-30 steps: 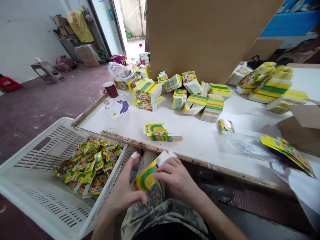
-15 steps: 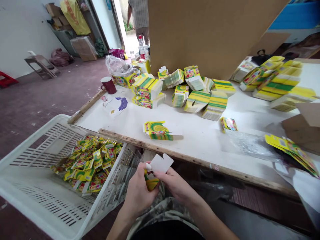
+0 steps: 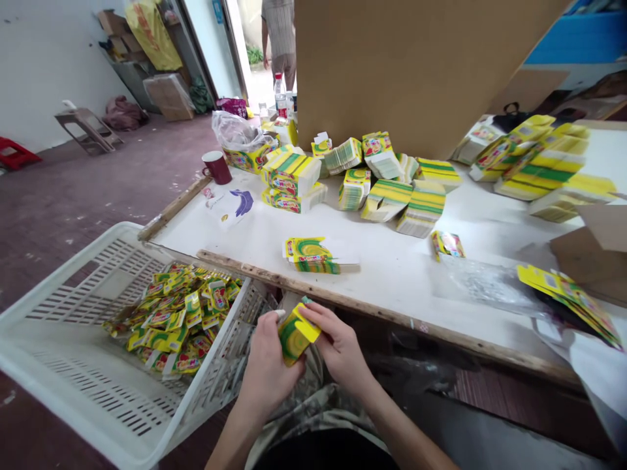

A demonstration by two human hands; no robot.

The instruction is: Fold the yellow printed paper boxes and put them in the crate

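Note:
Between my hands, over my lap and just short of the table edge, is a small yellow and green cardboard box (image 3: 295,338). My left hand (image 3: 270,362) is wrapped round its left side and bottom, with something white on the thumb tip. The fingers of my right hand (image 3: 337,339) press on the box's top end, where a yellow flap lies folded over. A small stack of flattened yellow-green boxes (image 3: 313,254) lies on the table right ahead of my hands.
A white plastic crate (image 3: 63,385) on the left holds many small yellow boxes (image 3: 181,320). Bundles of flat cartons (image 3: 386,196) line the back of the white table (image 3: 274,225). A dark red mug (image 3: 218,168) stands near its left edge. A person (image 3: 280,36) is in the doorway.
The white open flap of the box is now folded down, showing its yellow outside. My right hand has moved up onto the box's top end. The view has shifted slightly.

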